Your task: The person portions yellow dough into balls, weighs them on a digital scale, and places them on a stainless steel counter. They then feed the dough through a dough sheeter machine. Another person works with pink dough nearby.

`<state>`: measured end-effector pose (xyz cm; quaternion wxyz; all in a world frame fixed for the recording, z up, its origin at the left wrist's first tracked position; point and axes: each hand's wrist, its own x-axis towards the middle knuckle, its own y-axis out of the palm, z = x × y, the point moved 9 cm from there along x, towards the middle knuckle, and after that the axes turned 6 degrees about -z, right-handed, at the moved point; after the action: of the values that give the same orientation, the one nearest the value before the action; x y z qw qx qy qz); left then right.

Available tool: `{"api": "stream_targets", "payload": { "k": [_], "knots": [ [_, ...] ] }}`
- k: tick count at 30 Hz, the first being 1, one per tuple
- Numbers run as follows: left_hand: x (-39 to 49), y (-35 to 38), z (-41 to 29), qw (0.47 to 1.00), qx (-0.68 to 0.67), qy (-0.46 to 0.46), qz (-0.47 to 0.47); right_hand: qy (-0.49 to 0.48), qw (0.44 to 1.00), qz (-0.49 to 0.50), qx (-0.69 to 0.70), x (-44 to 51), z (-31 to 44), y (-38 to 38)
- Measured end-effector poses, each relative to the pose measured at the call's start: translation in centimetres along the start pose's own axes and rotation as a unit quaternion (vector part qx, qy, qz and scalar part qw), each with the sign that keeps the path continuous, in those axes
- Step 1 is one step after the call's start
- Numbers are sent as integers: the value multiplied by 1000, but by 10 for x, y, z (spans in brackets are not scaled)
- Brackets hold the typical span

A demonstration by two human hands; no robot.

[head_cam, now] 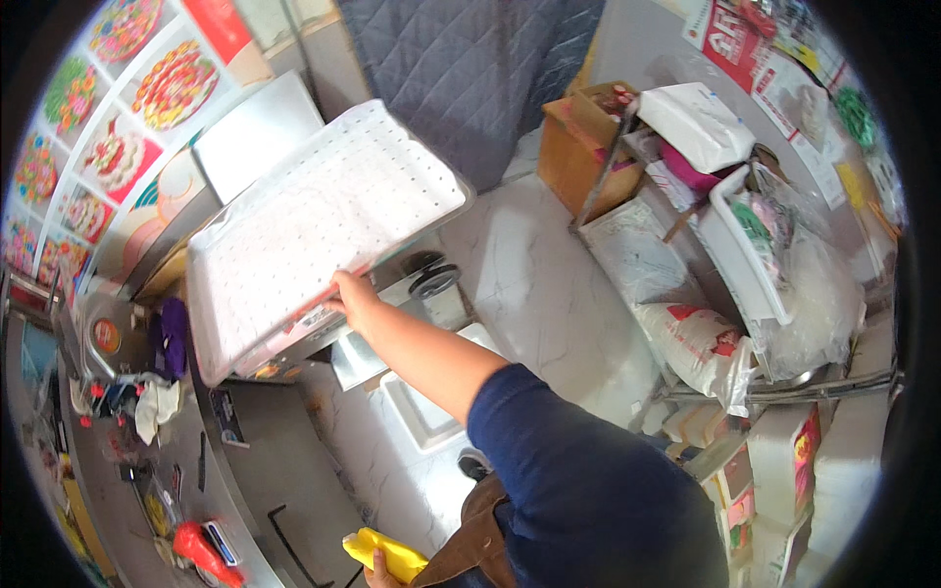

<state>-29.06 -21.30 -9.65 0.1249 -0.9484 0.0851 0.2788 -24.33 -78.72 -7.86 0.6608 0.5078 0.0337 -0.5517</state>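
A large tray lined with white perforated paper [323,206] lies tilted across the upper left, on top of a stack or appliance. My right hand [354,300] reaches out to its near edge, with fingers at the rim; whether they grip it or only touch it is not clear. Low in the picture, my left hand [378,573] holds a yellow item [386,553], perhaps a cloth or a soft package. Part of that hand is cut off by the lower edge.
A metal counter [242,470] with a red piping bag [206,551] runs along the left. White bins [419,411] stand on the floor below my arm. To the right are a cardboard box [581,154] and a shelf with a white sack [695,345].
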Motion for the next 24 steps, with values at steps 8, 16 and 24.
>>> {"api": "stream_targets", "payload": {
  "k": [8,16,24],
  "knots": [
    [-4,139,-32,962,73,-5,264,-92,991,67,70,-166,183,-133],
    [-94,292,-57,912,70,-27,404,-356,923,-26,140,-312,402,-365],
    [-182,454,-49,894,-83,-134,419,-491,827,-211,173,-368,597,-615]
  ]
}}
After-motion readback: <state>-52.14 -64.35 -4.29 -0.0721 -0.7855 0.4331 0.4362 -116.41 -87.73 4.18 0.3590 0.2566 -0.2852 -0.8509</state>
